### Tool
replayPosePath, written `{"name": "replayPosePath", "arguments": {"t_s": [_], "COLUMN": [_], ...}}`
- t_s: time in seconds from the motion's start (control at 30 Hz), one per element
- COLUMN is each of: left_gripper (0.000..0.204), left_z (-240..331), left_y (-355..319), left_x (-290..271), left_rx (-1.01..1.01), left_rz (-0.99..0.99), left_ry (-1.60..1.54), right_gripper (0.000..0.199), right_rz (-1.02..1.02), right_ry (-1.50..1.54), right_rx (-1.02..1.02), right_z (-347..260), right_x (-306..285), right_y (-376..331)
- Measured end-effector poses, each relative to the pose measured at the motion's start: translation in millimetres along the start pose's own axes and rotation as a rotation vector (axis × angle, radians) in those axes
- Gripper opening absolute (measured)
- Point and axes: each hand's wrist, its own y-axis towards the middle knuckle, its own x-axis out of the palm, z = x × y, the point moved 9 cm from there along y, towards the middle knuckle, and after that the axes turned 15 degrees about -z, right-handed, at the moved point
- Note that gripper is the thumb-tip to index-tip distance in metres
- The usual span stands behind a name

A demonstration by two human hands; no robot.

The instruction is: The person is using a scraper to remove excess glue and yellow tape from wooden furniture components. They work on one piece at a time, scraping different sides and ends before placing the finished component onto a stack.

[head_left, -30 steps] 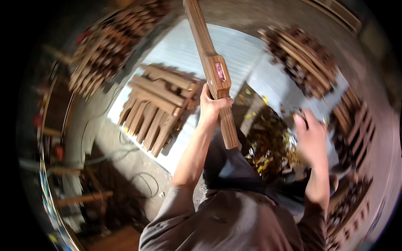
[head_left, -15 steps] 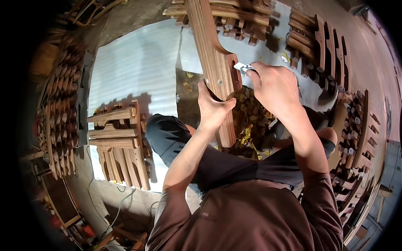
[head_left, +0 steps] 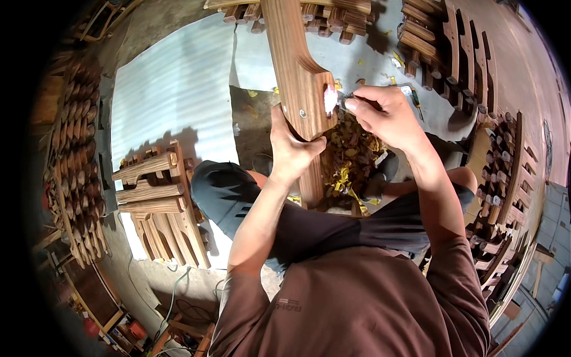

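My left hand [head_left: 292, 149] grips a long shaped wooden piece [head_left: 297, 77] that stands upright between my knees and runs up past the top edge. A metal fastener shows on its face just above my thumb. My right hand [head_left: 383, 113] pinches a small metal tool [head_left: 344, 102] whose tip meets the right edge of the wood. A small white scrap [head_left: 330, 100] sits at that spot. I sit cross-legged in dark trousers.
A heap of yellow and brown scraps [head_left: 351, 160] lies in front of my legs. A stack of slatted wooden parts [head_left: 157, 202] lies at my left on a pale sheet [head_left: 172, 89]. More wooden parts [head_left: 452, 41] are piled around, with a screwdriver [head_left: 418, 102] on the floor.
My right hand came from the floor at my right up to the wooden piece with the small tool. A pink patch seen earlier on the wood no longer shows. My view swung right.
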Motion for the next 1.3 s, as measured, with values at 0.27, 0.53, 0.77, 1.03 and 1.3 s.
{"name": "replayPosePath", "arguments": {"t_s": [0.27, 0.53, 0.77, 1.03, 1.3], "left_gripper": [0.075, 0.093, 0.088, 0.107, 0.080], "left_z": [-30, -24, -3, 52, 78], "left_y": [-6, -8, -12, 23, 60], "left_x": [10, 15, 47, 7, 6], "left_rx": [-0.121, 0.043, 0.127, 0.235, 0.149], "left_rz": [-0.096, -0.142, -0.139, -0.143, -0.061], "left_ry": [-0.372, -0.009, 0.279, 0.068, -0.011], "right_gripper": [0.027, 0.036, 0.048, 0.032, 0.032], "right_rz": [0.233, 0.404, 0.492, 0.486, 0.352], "right_ry": [-0.040, 0.567, 0.604, 0.720, 0.742], "right_rx": [-0.128, -0.137, -0.244, -0.106, -0.054], "right_z": [30, 5, -10, 22, 70], "right_x": [-28, -32, -86, -27, 38], "right_y": [-23, -2, 19, 0, -11]}}
